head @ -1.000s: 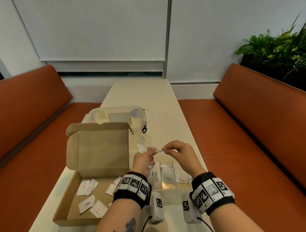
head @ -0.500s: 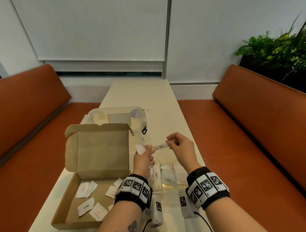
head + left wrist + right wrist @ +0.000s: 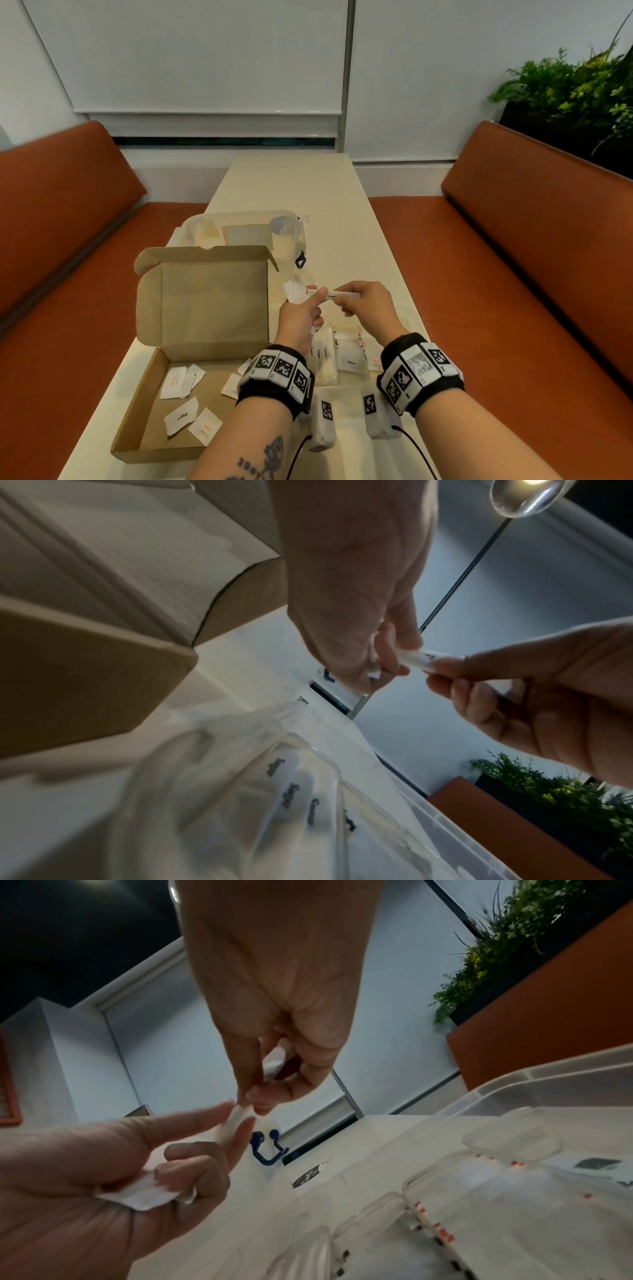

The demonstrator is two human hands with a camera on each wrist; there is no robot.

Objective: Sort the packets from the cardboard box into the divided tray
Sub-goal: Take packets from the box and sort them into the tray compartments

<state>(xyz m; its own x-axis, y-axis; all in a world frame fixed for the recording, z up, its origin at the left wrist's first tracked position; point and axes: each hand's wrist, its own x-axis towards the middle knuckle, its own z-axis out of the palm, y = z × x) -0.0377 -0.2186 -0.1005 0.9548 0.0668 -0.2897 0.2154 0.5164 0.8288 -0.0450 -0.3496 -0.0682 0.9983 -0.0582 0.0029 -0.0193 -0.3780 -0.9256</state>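
A white sugar stick packet [image 3: 339,295] is held level above the table, and both hands pinch it. My left hand [image 3: 317,298] grips its left end between two fingers, and its other fingers are curled round a flat white packet [image 3: 294,292] with red print. My right hand [image 3: 343,301] pinches the stick's right part. In the right wrist view the stick [image 3: 234,1123] and the flat packet [image 3: 143,1196] show clearly. Below the hands lies the clear divided tray [image 3: 343,329] with sugar sticks, a pepper packet and red-printed packets in separate compartments. The open cardboard box [image 3: 137,438] at the left holds several packets [image 3: 181,415].
The box's raised lid [image 3: 202,298] stands just left of my hands. Behind it sits a clear lidded plastic container [image 3: 239,228] with a blue clip. Orange benches run along both sides of the narrow table [image 3: 308,185]. A planter [image 3: 568,99] stands at the far right.
Both hands have kept hold of the sugar stick; the right hand has shifted its pinch along it and the hands have drawn closer together.
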